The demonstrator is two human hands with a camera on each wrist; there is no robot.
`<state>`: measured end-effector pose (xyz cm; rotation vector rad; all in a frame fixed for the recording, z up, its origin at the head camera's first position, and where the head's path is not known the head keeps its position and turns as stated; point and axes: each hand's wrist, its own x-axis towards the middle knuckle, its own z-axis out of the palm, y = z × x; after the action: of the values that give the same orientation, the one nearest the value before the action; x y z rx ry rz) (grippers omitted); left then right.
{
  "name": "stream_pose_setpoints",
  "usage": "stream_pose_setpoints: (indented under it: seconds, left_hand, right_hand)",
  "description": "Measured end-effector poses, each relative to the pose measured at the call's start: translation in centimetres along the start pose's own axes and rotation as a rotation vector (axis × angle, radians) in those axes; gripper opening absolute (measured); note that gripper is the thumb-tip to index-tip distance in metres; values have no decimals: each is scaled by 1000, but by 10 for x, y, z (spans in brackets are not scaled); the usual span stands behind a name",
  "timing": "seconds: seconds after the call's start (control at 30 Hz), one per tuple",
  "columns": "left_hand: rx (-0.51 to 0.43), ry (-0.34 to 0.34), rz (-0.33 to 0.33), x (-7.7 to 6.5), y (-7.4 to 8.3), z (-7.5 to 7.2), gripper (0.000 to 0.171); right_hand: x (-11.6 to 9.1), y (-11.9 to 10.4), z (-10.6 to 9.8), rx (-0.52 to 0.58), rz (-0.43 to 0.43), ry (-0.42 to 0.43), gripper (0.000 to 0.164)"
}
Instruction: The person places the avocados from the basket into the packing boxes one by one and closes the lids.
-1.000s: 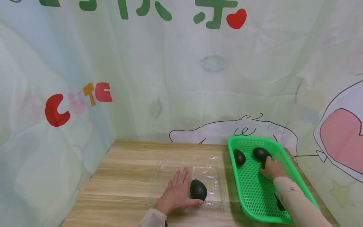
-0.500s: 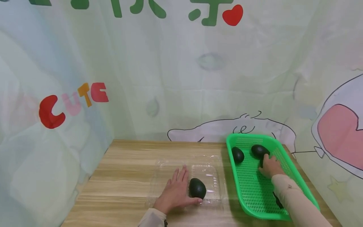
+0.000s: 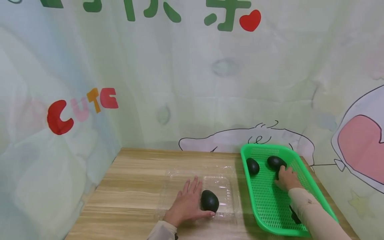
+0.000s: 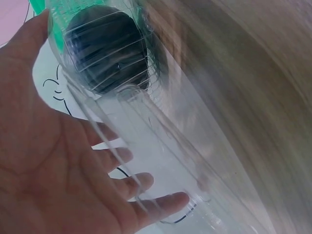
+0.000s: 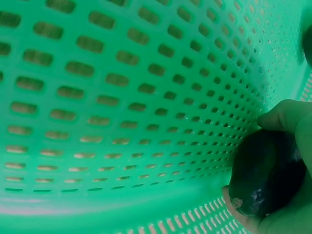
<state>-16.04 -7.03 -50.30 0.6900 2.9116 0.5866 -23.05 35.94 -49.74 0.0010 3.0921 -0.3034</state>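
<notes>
My left hand (image 3: 186, 204) lies with straight fingers over the left half of a clear plastic container (image 3: 223, 181), its thumb along the front side. A dark avocado (image 3: 209, 201) sits in the right half; the left wrist view shows this avocado (image 4: 107, 53) through the ribbed clear wall. Inside the green basket (image 3: 252, 200), my right hand (image 3: 288, 178) grips another avocado (image 5: 263, 175) between thumb and fingers, mostly hidden in the head view. Just beyond that hand is a further avocado (image 3: 276, 163), and one more avocado (image 3: 253, 166) rests against the basket's left wall.
Everything stands on a wood-grain table (image 3: 120, 190). Behind and beside it hangs a pale printed curtain (image 3: 192, 83). The basket's raised rim stands to the right of the plastic container, and the right forearm (image 3: 315, 210) crosses the basket's right side.
</notes>
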Motion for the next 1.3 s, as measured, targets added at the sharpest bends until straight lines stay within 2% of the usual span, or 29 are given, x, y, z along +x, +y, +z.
stream_pose_setpoints:
  seconds: [0.3,0.6,1.0,1.17,1.3]
  left_hand:
    - [-8,-4,-11,-3,1,0,122]
    - [-8,-15,-11,-3,1,-1,123]
    - [-29,-14,-18,-3,1,-1,123]
    - [-24,-19,-30,-3,1,0,123]
    - [-25,-16,-33,-3,2,0,123]
  right_hand:
    - [2,-1,1,2,24,-22,72]
    - [-6,-4,-6,55,58,-48,72]
    - [-16,-1,-36,180,56,-18,75]
    - [-22,1,-45,197,78,-17,80]
    - [-29,-1,-56,189,62,3,82]
